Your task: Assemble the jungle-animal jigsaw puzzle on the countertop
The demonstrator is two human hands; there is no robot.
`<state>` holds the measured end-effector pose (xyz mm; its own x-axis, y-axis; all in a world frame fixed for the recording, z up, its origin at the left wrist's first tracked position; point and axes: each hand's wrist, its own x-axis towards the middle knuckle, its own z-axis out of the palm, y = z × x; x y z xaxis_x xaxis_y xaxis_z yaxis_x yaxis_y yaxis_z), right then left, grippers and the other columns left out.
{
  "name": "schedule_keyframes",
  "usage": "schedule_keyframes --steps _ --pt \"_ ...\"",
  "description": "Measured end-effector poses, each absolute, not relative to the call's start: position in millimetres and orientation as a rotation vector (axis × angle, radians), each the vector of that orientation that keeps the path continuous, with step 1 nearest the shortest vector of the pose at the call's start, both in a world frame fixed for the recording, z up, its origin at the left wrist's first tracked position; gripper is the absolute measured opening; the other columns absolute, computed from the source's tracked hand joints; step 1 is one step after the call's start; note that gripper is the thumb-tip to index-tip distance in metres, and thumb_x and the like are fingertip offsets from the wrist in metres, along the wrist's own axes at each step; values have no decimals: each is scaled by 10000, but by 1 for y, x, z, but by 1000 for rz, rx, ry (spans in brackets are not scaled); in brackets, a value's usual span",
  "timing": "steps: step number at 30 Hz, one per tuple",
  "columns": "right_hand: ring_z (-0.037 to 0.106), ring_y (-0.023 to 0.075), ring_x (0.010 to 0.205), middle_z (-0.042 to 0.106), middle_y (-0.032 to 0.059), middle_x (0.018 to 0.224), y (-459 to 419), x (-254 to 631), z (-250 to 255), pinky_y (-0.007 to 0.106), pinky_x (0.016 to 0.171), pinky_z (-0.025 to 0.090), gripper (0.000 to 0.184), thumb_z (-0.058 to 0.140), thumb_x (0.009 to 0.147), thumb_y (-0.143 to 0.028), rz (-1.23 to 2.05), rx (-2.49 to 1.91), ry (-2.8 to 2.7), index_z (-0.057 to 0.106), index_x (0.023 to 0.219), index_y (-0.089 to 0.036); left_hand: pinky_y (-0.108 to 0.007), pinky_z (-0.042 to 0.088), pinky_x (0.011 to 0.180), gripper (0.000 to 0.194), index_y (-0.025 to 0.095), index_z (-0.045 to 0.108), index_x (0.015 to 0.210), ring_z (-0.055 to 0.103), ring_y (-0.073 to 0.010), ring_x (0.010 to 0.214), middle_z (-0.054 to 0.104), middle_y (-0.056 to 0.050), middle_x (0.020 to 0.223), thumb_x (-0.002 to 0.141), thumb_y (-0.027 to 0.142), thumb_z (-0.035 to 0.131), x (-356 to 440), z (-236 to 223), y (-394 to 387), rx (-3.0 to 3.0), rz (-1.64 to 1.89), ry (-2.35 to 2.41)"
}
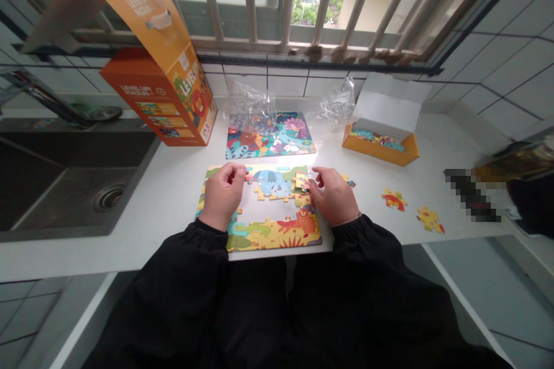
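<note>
A partly assembled jigsaw puzzle lies on the counter, its animal-patterned border surrounding an open pale middle. Joined blue elephant pieces sit in its upper part. Over the puzzle's upper right, my right hand pinches a yellow puzzle piece by its right side. My left hand rests over the left border with its fingers curled together; whatever may be in them is hidden. Right of the puzzle lie a red-and-yellow loose piece and a yellow loose piece. Another piece shows partly behind my right hand.
Behind the puzzle lies a finished-looking animal picture, with crumpled clear plastic on it. An orange puzzle box stands open at left, beside the sink. At right is a small open box of pieces. Dark items are blurred far right.
</note>
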<state>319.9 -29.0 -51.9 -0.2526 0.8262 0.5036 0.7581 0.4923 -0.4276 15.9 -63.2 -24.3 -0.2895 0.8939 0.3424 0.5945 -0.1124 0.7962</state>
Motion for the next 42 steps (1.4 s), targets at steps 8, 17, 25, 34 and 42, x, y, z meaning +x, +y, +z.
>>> schedule_keyframes --steps 8,17,25,34,42 --pt "658 357 1205 746 171 1291 -30 323 -49 529 1083 511 389 673 1019 -418 182 -1367 -2162 677 1337 -193 -309 511 753 320 231 734 873 701 -191 785 793 -14 857 1030 457 572 18 -20 -65 1635 1340 1862" --pt "671 354 1198 765 150 1267 -30 324 -52 508 1043 523 478 808 948 -461 206 -1328 -2229 676 1329 -204 -315 534 774 303 225 716 853 683 -189 760 745 -6 779 1034 426 579 19 -14 -70 1533 1431 1905" --pt "713 341 1173 770 145 1304 -42 313 -41 499 1044 519 542 750 975 -663 150 -1113 -2248 668 1303 -239 -372 562 867 326 243 785 1087 721 -228 907 808 -53 1022 948 537 768 29 -16 -71 2009 1080 1566" --pt "702 307 1257 741 133 1431 -48 305 -39 474 1078 502 529 720 993 -688 165 -895 -2347 658 1302 -263 -309 525 713 306 251 770 1203 701 -187 809 791 -27 947 994 467 712 38 -12 -74 1944 918 1370" --pt "678 291 1040 767 99 1104 -36 305 -43 428 921 465 279 596 1105 -495 152 -1068 -2391 674 1118 -227 -308 510 711 286 240 775 1167 701 -192 794 804 -30 954 1003 446 663 26 -8 -70 1809 1069 1565"
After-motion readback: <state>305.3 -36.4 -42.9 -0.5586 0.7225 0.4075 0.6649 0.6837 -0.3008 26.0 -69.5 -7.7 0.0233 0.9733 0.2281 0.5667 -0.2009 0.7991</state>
